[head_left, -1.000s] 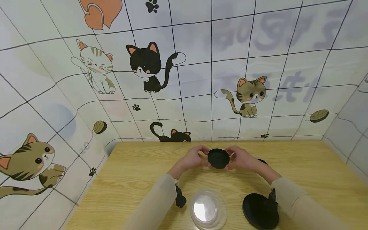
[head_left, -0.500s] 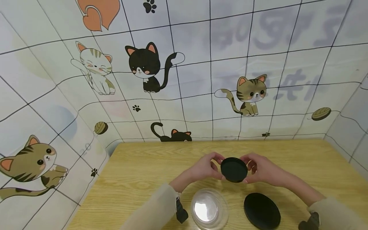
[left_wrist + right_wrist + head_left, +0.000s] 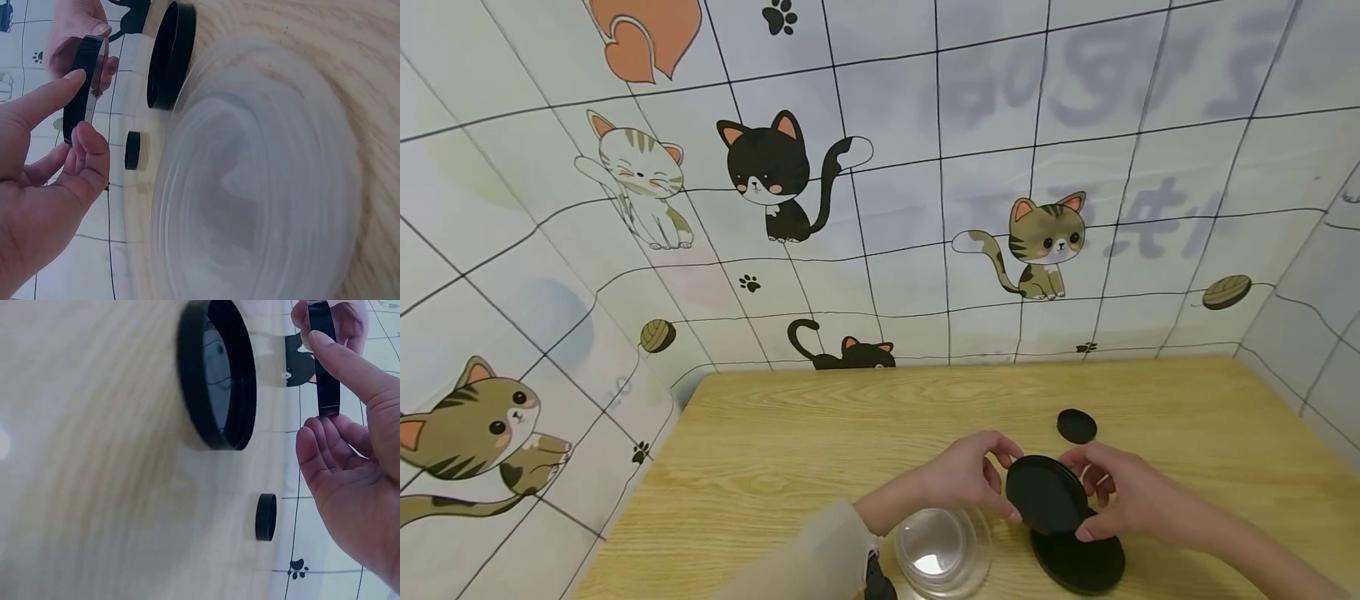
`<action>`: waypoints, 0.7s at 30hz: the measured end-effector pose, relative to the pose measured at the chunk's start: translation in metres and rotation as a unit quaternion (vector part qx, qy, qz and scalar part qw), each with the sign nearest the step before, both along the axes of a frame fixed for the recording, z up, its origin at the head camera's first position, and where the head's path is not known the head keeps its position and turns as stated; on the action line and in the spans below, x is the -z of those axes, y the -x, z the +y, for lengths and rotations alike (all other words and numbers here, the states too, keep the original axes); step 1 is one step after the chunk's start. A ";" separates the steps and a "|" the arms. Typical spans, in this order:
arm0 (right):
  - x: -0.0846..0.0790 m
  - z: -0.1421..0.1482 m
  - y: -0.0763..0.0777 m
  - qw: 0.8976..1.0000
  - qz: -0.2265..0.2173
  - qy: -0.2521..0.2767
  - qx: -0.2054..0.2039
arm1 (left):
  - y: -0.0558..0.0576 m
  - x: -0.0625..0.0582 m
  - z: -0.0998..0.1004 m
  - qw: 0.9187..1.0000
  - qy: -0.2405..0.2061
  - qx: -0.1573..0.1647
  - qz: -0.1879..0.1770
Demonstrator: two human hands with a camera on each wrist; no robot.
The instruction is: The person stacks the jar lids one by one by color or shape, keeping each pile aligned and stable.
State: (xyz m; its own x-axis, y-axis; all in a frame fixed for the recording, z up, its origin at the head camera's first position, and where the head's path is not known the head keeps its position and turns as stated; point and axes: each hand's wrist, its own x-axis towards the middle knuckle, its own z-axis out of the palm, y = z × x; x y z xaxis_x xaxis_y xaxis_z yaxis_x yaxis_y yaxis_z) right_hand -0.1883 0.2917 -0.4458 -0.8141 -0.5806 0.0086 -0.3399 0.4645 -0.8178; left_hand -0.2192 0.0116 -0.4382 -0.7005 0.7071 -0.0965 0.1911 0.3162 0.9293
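Observation:
Both hands hold a black round lid (image 3: 1043, 493) between them, tilted in the air. My left hand (image 3: 966, 475) pinches its left edge with thumb and fingers, and my right hand (image 3: 1138, 492) grips the opposite edge. Seen from the left wrist, the held lid (image 3: 80, 87) shows its thin black side wall. Under it in the head view, partly covered, a larger black lid (image 3: 1082, 568) lies on the table; the right wrist view shows its raised rim (image 3: 194, 381). Just left of these sits a clear round plastic container (image 3: 934, 546) with concentric rings.
A small black lid (image 3: 1077, 426) lies farther back on the right of the wooden table (image 3: 790, 442). Behind the table rises a wall covering (image 3: 910, 208) printed with cats and grid lines.
Both hands have brought the held lid nearer and to the right, from the table's back to over the larger lid. The small lid at the back has come into full view.

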 end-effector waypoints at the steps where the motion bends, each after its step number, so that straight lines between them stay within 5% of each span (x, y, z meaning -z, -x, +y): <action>1: 0.002 0.002 -0.002 1.000 0.003 0.000 0.002 | -0.001 0.000 0.002 1.000 0.000 0.002 -0.001; 21: 0.037 0.032 -0.029 0.999 0.005 0.031 -0.018 | -0.021 0.019 0.034 0.996 0.074 0.040 0.018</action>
State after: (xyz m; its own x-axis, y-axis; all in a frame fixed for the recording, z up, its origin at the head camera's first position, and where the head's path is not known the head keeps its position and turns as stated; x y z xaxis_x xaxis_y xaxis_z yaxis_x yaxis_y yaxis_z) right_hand -0.1596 0.3236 -0.4832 -0.7919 -0.6083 0.0541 -0.3649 0.4002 -0.8406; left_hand -0.1984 0.0459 -0.4571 -0.6475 0.7407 -0.1792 0.2533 0.4309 0.8661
